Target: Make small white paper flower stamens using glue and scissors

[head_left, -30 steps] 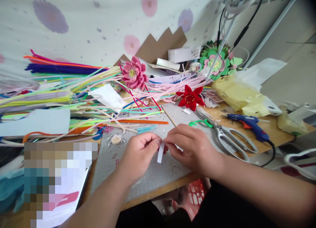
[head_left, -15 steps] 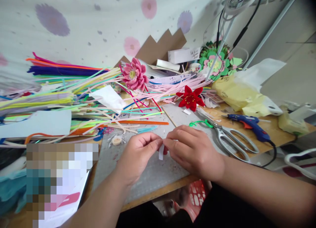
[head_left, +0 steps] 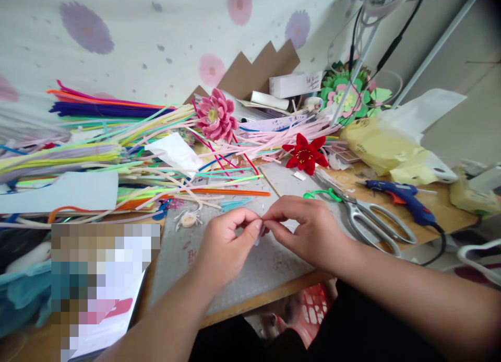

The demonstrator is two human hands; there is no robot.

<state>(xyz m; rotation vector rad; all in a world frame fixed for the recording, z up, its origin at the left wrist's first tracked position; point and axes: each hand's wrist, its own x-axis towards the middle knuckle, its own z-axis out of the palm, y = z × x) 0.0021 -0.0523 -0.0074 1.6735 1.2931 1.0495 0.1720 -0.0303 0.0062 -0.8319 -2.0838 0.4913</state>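
Note:
My left hand (head_left: 230,242) is closed in a pinch, with a small white strip (head_left: 258,240) hanging below the thumb and index fingertips. My right hand (head_left: 307,227) meets it from the other side, thumb and index finger pinched at the same spot. What sits between the right fingertips is too small to make out. Both hands are over the grey cutting mat (head_left: 250,278). A red fuzzy flower (head_left: 306,153) with yellow stamens lies behind the right hand, and large silver scissors (head_left: 366,221) lie to its right.
Bundles of coloured pipe cleaners (head_left: 97,158) fill the left and back of the table. A pink flower (head_left: 216,115) stands among them. At right lie a blue glue gun (head_left: 409,197) and a yellow bag (head_left: 376,148). A partly blurred-out screen (head_left: 113,320) is at lower left.
The right hand has turned and its fingers have opened out from a bunched grip into a thumb-and-index pinch. The white strip shows less now. The view has shifted slightly.

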